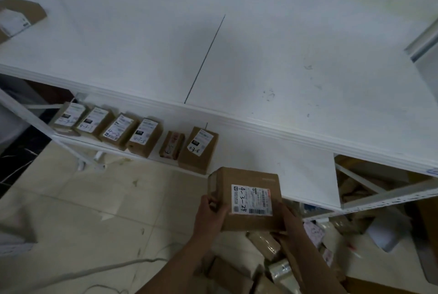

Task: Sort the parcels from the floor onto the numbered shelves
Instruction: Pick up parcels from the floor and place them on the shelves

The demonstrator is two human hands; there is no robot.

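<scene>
Parcel (246, 176) marked 4-3-24 sits between left hand (209, 213) and right hand (290, 218), fingers (219, 208) curled round its sides, near lower shelf (308, 180).

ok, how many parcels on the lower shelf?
6, in one row from left: first box, second box, third box, fourth box, narrow parcel, taller box. Others may hide under the upper shelf.

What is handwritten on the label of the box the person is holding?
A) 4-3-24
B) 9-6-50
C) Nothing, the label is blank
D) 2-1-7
A: the label on the box, held between the left hand and the right hand, bears 4-3-24 in dark handwriting.
</scene>
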